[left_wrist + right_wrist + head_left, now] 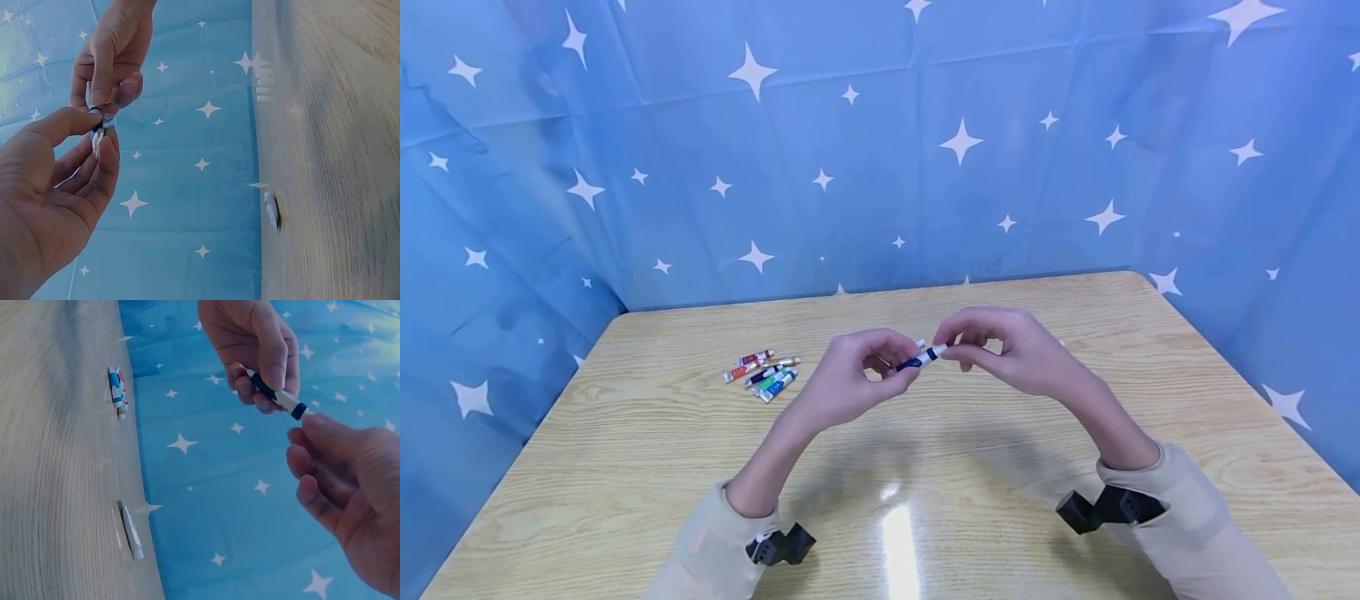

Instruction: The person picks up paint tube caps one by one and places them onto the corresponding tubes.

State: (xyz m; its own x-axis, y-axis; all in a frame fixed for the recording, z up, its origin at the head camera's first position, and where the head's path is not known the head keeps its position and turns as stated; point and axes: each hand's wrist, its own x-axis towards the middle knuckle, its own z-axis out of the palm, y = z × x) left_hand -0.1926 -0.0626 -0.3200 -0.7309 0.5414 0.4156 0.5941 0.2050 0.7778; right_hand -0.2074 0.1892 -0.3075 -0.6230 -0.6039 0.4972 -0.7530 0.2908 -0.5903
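Between both hands, above the table, is a small paint tube [922,358] with a dark blue and white body. My left hand [861,371] pinches its dark blue end between thumb and fingers. At the white cap end, the thumb and fingertips of my right hand [1015,354] pinch the tube. The right wrist view shows the tube [275,395] slanting from the left fingers down to the right thumb; the right fingertips partly cover the cap. In the left wrist view, fingers hide most of the tube [98,132].
Several coloured paint tubes [765,377] lie in a group on the wooden table [625,467], left of the hands. A whitish tube [131,531] lies alone behind the hands. Several white pieces [264,84] lie farther right. A blue star-patterned curtain [880,167] hangs behind the table.
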